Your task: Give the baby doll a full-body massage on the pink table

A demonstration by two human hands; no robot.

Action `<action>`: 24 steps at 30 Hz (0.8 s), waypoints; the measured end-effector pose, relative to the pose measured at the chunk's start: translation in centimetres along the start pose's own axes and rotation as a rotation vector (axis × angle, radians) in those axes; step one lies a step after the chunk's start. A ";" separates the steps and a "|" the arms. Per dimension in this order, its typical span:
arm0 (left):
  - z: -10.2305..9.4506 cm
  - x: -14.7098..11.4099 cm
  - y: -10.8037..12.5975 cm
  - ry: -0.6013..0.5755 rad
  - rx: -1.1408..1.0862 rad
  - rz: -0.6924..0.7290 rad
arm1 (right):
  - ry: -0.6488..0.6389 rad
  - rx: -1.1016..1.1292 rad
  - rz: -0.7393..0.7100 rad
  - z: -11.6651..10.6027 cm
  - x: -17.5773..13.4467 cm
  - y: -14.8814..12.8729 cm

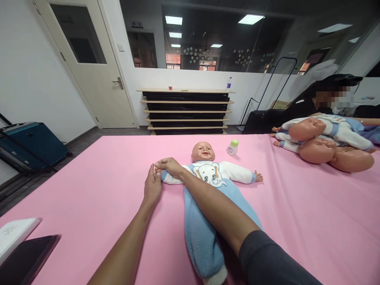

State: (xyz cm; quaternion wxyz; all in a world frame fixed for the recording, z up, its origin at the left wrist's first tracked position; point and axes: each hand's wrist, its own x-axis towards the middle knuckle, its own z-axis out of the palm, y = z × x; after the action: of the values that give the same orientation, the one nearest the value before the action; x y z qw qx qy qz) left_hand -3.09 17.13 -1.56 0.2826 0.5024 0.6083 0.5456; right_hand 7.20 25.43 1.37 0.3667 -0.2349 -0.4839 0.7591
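A baby doll (203, 152) in a white and blue suit with an elephant on the chest lies on its back on the pink tabletop (118, 166). Both my hands meet at the doll's small hand on the left side of the view. My left hand (153, 184) has its fingers closed about that small hand from the outer side. From above, my right hand (170, 167) pinches the same doll hand, and my right forearm crosses the doll's body. A small white bottle with a green cap (232, 147) stands to the right of the doll's head.
Several more baby dolls (317, 150) lie piled at the table's right, beside a seated person (314, 97). A dark phone (28, 257) and a white box (18, 233) lie at the near left. A teal suitcase (32, 144) stands on the floor beyond the left edge.
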 end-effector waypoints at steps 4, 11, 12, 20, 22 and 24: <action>0.2 0.0 0.2 -0.015 -0.022 -0.025 | 0.057 -0.037 -0.104 -0.4 0.8 0.9; 0.1 -0.2 0.6 0.008 0.048 0.009 | 0.479 -0.576 -0.316 -0.4 0.2 0.6; 0.0 -0.3 0.7 0.008 0.064 0.025 | 0.504 -0.669 -0.333 -0.1 -0.4 0.3; 0.2 0.3 -0.8 0.095 0.284 0.127 | 0.436 -1.134 -0.488 3.5 -16.1 -2.7; 0.4 0.6 -1.3 0.117 0.322 0.137 | 0.421 -1.266 -0.515 4.1 -23.0 -3.7; 0.5 0.8 -1.8 0.147 0.365 0.155 | 0.435 -1.369 -0.509 4.2 -30.0 -4.3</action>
State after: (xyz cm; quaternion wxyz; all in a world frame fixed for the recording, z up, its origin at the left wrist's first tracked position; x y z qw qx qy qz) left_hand -3.46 18.24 -3.24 0.0991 0.5492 0.6756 0.4818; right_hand 24.25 0.66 7.04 0.3901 -0.4354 -0.8027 0.1181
